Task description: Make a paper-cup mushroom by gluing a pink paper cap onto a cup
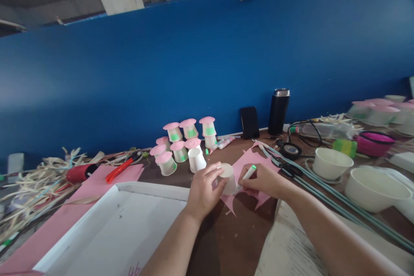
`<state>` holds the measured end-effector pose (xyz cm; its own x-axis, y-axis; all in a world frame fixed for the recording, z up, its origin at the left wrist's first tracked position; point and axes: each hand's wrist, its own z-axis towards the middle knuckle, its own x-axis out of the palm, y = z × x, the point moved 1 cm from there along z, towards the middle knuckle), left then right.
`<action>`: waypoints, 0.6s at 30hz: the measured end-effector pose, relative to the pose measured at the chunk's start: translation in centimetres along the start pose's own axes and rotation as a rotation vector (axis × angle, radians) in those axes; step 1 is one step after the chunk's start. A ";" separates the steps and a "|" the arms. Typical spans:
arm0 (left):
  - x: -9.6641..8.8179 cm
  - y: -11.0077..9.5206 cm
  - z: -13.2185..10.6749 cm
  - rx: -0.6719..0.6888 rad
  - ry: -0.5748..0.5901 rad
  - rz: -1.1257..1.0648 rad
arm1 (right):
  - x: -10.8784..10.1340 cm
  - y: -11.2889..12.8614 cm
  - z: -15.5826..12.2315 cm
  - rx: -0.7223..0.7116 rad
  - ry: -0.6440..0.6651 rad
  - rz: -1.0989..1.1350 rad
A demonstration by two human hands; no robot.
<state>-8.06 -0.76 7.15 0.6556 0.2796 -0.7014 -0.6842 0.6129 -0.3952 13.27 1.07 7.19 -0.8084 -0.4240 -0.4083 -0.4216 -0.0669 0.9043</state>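
My left hand (208, 187) is closed round a white paper cup (229, 180) that stands on a sheet of pink paper (263, 164) with curved pieces cut out of its edge. In my right hand (260, 177) is a white marker with a green end (249, 172), held like a pen right beside the cup. The marker's tip is low by the cup's base and hard to make out. Just behind my left hand stands another white paper cup (196, 159). Several cups with pink paper discs on top (167, 164) and green patches are grouped to its left, some stacked.
A white box lid (139, 215) lies at front left, near red-handled scissors (119, 170) and pink sheets (97, 185). A phone (249, 122) and black flask (278, 112) stand by the blue partition (194, 64). White bowls (377, 187) and blue-grey tubes (326, 194) are at right.
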 end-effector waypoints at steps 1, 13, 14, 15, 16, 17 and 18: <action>0.0 0.0 0.0 0.002 -0.001 0.000 | 0.0 -0.1 0.0 -0.002 0.001 -0.003; -0.1 -0.2 0.0 0.007 -0.002 0.008 | -0.4 -0.1 0.1 0.039 -0.020 -0.065; -0.1 -0.1 0.0 0.009 -0.003 0.009 | -0.6 -0.2 0.1 0.041 -0.027 -0.072; 0.0 -0.1 0.0 0.010 -0.004 0.009 | -0.7 -0.2 0.1 0.043 -0.035 -0.079; 0.0 -0.1 0.0 0.011 -0.006 0.009 | -0.9 -0.3 0.2 0.046 -0.042 -0.086; 0.0 0.0 0.0 0.011 -0.008 0.009 | -1.0 -0.3 0.2 0.049 -0.049 -0.093; 0.0 0.0 0.0 0.012 -0.009 0.008 | -1.2 -0.4 0.2 0.053 -0.054 -0.100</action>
<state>-8.02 -0.76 7.12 0.6527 0.2915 -0.6993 -0.6858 0.6195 -0.3820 14.30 1.79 7.26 -0.7813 -0.3687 -0.5036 -0.5215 -0.0577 0.8513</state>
